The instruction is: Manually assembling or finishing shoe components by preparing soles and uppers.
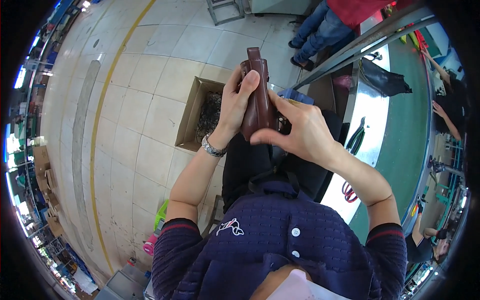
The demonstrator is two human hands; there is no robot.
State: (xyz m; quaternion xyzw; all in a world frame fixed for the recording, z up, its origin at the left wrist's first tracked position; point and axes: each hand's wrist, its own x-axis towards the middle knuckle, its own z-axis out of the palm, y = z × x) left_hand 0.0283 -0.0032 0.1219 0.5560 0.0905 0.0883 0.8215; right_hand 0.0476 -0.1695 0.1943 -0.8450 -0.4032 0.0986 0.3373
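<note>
I hold a long, narrow brown leather item (259, 102) in front of me, above my black trousers (245, 167), with its narrow tab pointing away from me. My left fingers (248, 84) are wrapped around its left side, the thumb pressed flat on the upper front. My right fingers (284, 104) grip its right edge lower down, the thumb across the bottom end; I cannot tell exactly how the fingertips sit behind it. A metal-banded watch (213, 147) circles my left wrist. Just left of the item, on the tiled floor (150, 117), stands an open cardboard box (185, 120) with tangled dark strands (210, 114) inside. To my right runs a green-topped desk (404, 155), carrying a black leather-like piece (385, 80) near its far end.
</note>
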